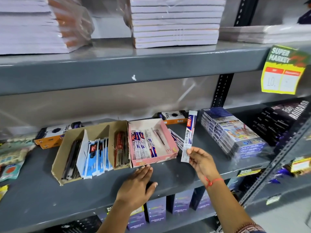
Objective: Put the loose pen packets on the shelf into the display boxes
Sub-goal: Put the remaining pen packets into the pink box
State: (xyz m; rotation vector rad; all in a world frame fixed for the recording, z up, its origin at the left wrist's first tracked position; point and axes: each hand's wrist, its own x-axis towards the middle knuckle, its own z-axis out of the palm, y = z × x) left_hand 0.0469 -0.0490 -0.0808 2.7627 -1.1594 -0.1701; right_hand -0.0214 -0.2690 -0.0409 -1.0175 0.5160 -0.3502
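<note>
My right hand [202, 163] pinches the lower end of a white pen packet [189, 135] with red and blue print, held upright just right of the pink display box [170, 140]. That box holds several similar packets [143, 143]. A few loose packets [177, 140] lie on the shelf against the box's right side. My left hand [138, 184] rests flat on the grey shelf [33, 190], fingertips touching the pink box's front edge. Left of it stands a brown cardboard display box [58, 163] with black, blue and red pen packets in compartments.
Orange-and-black boxes [50, 137] lie behind the display boxes. A wrapped stack of colourful boxes [235, 133] sits to the right, with dark packs [282, 118] beyond. Small carded items [11, 158] lie at far left. Notebook stacks [175, 22] fill the shelf above.
</note>
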